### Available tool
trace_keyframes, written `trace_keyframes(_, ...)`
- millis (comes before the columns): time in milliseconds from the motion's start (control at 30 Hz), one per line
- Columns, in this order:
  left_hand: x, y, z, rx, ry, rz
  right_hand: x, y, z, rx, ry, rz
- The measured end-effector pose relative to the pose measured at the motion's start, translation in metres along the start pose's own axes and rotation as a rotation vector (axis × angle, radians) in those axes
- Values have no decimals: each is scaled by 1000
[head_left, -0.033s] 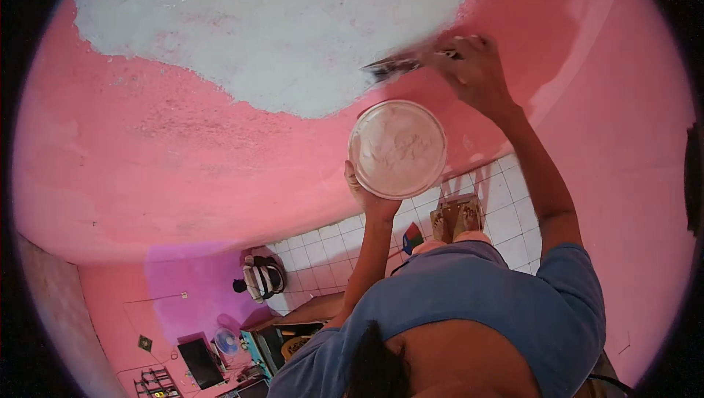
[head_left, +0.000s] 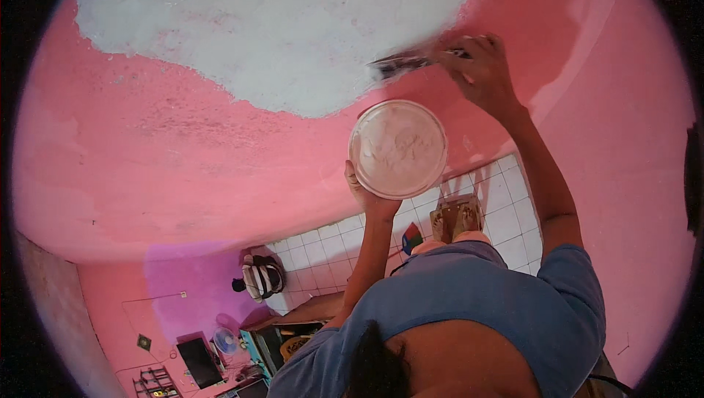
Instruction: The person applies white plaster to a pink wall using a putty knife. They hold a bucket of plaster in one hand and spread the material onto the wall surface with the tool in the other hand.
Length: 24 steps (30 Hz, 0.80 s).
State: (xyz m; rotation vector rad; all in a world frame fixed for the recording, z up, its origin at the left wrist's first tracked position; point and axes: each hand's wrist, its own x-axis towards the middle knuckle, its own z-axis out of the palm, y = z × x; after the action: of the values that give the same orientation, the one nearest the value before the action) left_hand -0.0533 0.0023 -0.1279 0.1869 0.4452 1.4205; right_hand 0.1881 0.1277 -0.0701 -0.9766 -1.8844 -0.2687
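My left hand (head_left: 372, 194) holds a round pale lid or shallow tub (head_left: 398, 150) from below, thumb up against its rim. Whitish paste is spread over its face. Above and to the right, my right hand (head_left: 480, 72) is closed round the handle of a putty knife (head_left: 403, 64), whose dark blade is blurred. That blade points left and lies at the lower right edge of a large whitish coated patch (head_left: 293, 39) on the pink wall (head_left: 220, 149). Fingers hide part of the handle.
I stand on a small wooden platform (head_left: 469, 206) above the white tiled floor (head_left: 315, 251). A striped bag-like bundle (head_left: 262, 278) sits by the wall. Down left are a fan (head_left: 225, 341), a dark screen (head_left: 199, 363) and a cluttered piece of furniture (head_left: 282, 336).
My right hand and the putty knife have shifted slightly right along the patch's edge. The left hand and the paste-covered lid or tub hold still.
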Motion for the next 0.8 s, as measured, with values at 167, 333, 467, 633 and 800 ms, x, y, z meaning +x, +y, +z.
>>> trace_keyframes(167,-1,1,1,-52,-2,-17,-20,15,-9,28,29,100)
trace_keyframes(333,0,0,1,-21,-5,-4,-15,-13,3,39,-8,59)
trace_keyframes(467,0,-1,3,16,12,37,-13,-5,7,12,22,98)
trace_keyframes(633,0,0,3,23,32,29,-38,24,-7,2,59,181)
trace_keyframes(800,-1,0,0,12,25,16,-41,16,2,80,127,155)
